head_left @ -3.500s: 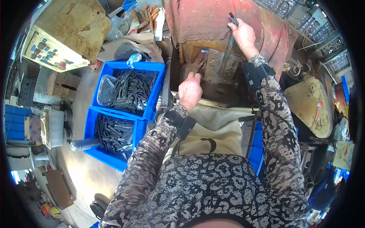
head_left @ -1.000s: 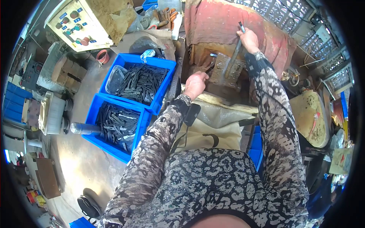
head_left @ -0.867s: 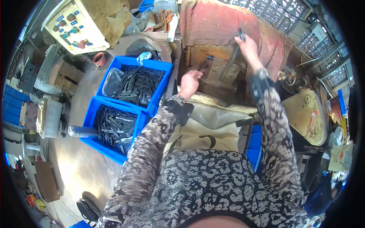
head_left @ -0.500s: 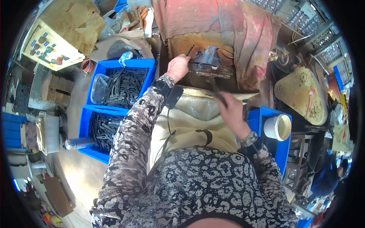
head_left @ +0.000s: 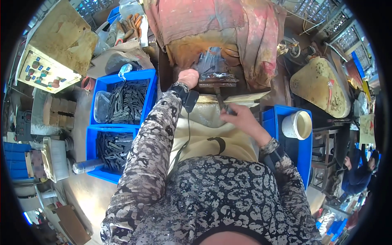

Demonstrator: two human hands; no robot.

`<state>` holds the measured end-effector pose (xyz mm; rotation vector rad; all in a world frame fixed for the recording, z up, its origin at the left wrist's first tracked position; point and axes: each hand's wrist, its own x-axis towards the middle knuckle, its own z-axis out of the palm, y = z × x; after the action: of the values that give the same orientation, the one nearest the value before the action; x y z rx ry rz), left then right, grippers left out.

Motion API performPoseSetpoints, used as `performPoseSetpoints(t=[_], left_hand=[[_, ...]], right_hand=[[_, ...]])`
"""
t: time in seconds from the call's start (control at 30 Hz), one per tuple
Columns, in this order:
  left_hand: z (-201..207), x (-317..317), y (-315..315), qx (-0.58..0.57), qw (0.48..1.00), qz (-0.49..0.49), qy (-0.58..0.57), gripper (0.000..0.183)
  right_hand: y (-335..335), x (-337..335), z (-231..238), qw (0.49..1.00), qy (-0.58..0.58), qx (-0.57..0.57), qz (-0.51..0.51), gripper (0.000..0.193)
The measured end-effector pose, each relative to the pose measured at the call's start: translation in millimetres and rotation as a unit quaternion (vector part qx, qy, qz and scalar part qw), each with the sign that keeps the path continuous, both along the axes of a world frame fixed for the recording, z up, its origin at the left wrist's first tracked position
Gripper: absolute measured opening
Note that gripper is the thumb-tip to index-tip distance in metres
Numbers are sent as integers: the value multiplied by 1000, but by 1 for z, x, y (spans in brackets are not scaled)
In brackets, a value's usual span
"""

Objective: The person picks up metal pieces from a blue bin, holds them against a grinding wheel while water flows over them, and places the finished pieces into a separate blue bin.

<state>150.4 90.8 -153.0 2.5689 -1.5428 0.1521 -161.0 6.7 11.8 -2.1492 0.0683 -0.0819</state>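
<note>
My left hand (head_left: 188,77) is closed at the left end of a wet, dark metal rest (head_left: 218,81). A thin dark strip stuck out of it a moment ago; now its fingertips and the strip are mostly hidden. Behind the rest, greyish spray or a wet surface (head_left: 211,61) shows under the stained cloth. My right hand (head_left: 241,119) is closed around the near end of a dark stick-like handle (head_left: 220,99). The handle's far end reaches the front of the rest; I cannot tell whether it is fixed there. A pale apron (head_left: 216,145) covers my lap.
Two blue bins (head_left: 148,92) of dark strips stand at my left, with a clear bottle (head_left: 87,165) by the nearer one. At my right, a blue crate (head_left: 281,109) holds a white bucket (head_left: 297,125). A stained reddish cloth (head_left: 196,20) drapes the machine. Another person (head_left: 357,175) is far right.
My left hand has lowered toward the rest, and the strip that stuck up from it no longer shows clearly. The handle in my right hand, blurred before, now meets the rest. The view has shifted slightly.
</note>
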Motion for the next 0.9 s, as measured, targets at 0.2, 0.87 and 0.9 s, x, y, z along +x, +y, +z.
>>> performPoseSetpoints(t=[0.2,0.87,0.9], left_hand=[[74,-41,-3,0,981,162,105,18],[146,-130,39,-235,965,-72,94,52],[141,-117,44,-265,953,-98,107,68]], right_hand=[[-54,22,-5,869,93,451,-181,19],[-53,96,-32,741,-92,647,-153,28],[-58,96,-32,741,-91,648,-150,28]])
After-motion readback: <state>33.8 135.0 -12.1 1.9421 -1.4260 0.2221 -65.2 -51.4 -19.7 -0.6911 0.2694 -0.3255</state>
